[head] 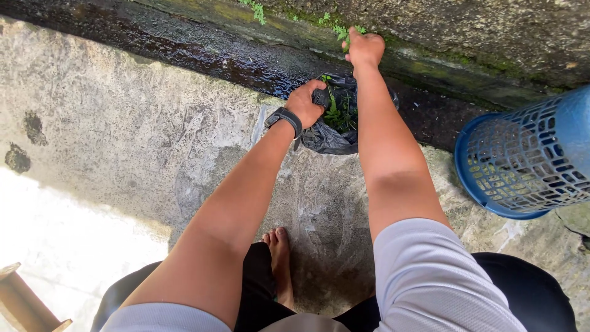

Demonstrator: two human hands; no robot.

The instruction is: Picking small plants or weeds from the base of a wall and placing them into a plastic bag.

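Fingers pinch one weed — one bag.

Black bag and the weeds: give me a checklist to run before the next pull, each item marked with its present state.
1. Left hand grips the rim of the black bag: ok.
2. Bag mouth open, greens already inside: ok.
3. Right hand closed on the small green weeds at the wall's foot: ok.
4. Roots loose: cannot tell.
5. Bag sits beside the wet gutter, under the right hand: ok.
6. Blue basket apart from both arms: ok.

Bag w/ weeds in it, left of basket.
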